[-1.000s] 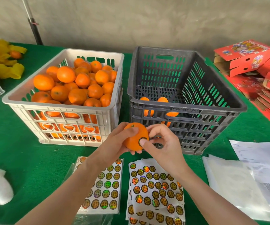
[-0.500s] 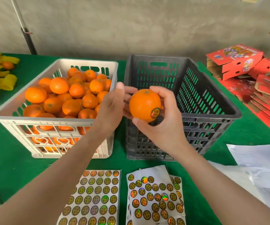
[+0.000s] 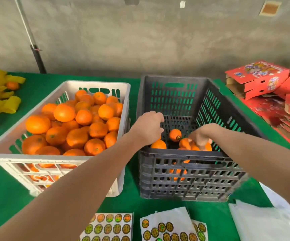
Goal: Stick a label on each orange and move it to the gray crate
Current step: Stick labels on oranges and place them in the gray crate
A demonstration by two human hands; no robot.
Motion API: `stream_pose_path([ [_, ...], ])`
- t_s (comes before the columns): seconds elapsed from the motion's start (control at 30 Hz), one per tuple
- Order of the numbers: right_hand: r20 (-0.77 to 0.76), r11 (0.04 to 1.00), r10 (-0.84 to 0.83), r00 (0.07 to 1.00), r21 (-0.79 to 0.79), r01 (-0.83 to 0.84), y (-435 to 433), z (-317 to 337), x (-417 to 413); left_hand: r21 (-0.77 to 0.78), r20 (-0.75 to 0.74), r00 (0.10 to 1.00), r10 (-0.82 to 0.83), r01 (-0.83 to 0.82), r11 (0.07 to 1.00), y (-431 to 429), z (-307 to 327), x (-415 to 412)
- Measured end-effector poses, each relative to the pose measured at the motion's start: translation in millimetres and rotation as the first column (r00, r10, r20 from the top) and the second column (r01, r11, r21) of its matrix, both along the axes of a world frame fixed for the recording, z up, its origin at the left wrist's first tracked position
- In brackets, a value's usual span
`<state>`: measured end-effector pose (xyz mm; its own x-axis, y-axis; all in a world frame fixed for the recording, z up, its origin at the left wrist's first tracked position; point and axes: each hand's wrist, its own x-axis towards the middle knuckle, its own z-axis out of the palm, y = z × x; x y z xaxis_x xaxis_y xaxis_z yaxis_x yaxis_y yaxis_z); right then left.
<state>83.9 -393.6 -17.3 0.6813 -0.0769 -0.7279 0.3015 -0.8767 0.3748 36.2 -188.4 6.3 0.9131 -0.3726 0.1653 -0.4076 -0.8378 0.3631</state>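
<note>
The right hand (image 3: 200, 135) wraps its fingers round an orange (image 3: 208, 147) low in the crate (image 3: 184, 154), at its 5 o'clock corner. The left hand (image 3: 147, 126) hangs loose and empty. The orange looks round and firm, so hold it round the middle.

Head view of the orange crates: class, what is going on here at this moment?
A person is labelling oranges. Their right hand reaches into the gray crate and holds an orange low among a few others. The left hand hovers over the crate's near left corner, fingers loosely curled, holding nothing. The white crate beside it is full of oranges, and sticker sheets lie in front.
</note>
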Motion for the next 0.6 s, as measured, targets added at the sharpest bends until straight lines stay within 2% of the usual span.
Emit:
stream_pose_path([
  [0.1,-0.084,0.994,-0.063,0.994,0.081,0.070,0,-18,6,-0.001,-0.023,1.000,-0.014,0.014,1.000,0,0,0],
  [0.23,-0.104,0.952,-0.181,0.978,0.232,0.201,6,-27,10,-0.057,-0.022,1.000,-0.017,0.015,0.998,3,4,-7],
  [0.3,0.030,0.948,-0.137,0.990,0.293,0.122,8,-18,10,-0.151,0.004,1.000,-0.007,0.008,0.988,4,6,-12],
  [0.37,0.300,0.919,-0.079,0.951,0.390,-0.047,15,0,6,-0.273,0.063,0.998,0.009,0.009,0.962,7,6,-19],
  [0.43,0.576,0.836,-0.059,0.815,0.475,-0.275,28,18,-2,-0.392,0.102,0.995,0.014,0.027,0.920,13,3,-25],
  [0.47,0.679,0.767,-0.112,0.726,0.524,-0.371,38,25,-7,-0.444,0.110,0.994,0.015,0.036,0.895,19,1,-26],
  [0.53,0.773,0.571,-0.263,0.578,0.607,-0.552,66,35,-23,-0.529,0.150,0.988,0.038,0.048,0.847,37,-3,-27],
  [0.6,0.779,0.406,-0.338,0.528,0.626,-0.666,100,43,-41,-0.585,0.197,0.974,0.116,0.022,0.811,66,-5,-23],
])
